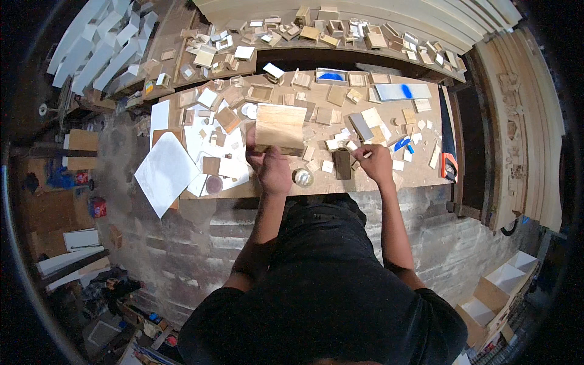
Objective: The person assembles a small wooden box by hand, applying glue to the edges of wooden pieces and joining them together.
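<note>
Hands are working over one cluttered workbench: the left hand is gripping one square wooden board upright near the front edge. The right hand is pinching one dark small block beside one round tin.

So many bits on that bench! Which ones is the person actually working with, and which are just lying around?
In hand:
- left hand holds a wooden box
- right hand touches a small pale piece, beside a dark block

Lying about:
- handsaw
- white sheet
- blue-marked board
- round tin
</note>
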The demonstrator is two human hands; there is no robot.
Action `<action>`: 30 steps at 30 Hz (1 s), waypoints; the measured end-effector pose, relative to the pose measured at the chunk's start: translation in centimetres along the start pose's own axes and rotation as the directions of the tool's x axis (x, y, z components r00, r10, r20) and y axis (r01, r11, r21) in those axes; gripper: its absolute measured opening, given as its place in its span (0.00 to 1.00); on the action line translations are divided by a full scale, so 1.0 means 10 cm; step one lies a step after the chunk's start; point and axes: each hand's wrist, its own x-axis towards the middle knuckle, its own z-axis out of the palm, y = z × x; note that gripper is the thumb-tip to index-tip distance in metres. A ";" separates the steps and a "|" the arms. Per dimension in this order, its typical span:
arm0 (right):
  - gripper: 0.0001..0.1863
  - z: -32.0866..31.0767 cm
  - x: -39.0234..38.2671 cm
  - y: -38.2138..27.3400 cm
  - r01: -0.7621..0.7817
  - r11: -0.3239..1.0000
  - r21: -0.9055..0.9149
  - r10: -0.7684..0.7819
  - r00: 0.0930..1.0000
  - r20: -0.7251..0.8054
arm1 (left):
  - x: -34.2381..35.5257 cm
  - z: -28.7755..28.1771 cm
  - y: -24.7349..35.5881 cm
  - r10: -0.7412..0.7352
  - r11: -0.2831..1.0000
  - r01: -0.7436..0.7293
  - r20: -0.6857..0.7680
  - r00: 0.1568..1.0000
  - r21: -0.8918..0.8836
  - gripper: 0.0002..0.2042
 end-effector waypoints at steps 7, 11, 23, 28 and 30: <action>0.12 0.82 -0.08 1.26 -0.261 0.947 -0.187 0.255 0.965 -0.054 | 0.22 -0.16 0.19 -0.490 0.758 0.455 0.053 0.870 -0.467 0.29; 0.12 1.06 -0.13 1.60 -0.285 0.958 0.035 0.287 0.946 -0.150 | 0.33 -0.21 0.24 -0.590 0.632 0.560 0.136 0.796 -0.535 0.31; 0.20 0.97 -0.37 1.64 -0.350 0.934 0.074 0.358 0.910 -0.211 | 0.44 -0.03 0.18 -0.619 0.655 0.574 0.087 0.781 -0.491 0.28; 0.19 0.85 -0.47 1.84 -0.319 0.941 0.113 0.327 0.943 -0.062 | 0.42 0.06 0.07 -0.570 0.723 0.500 -0.002 0.821 -0.477 0.26; 0.19 0.82 -0.49 1.95 -0.314 0.946 0.082 0.315 0.949 -0.006 | 0.40 0.01 0.00 -0.507 0.757 0.463 0.031 0.861 -0.461 0.26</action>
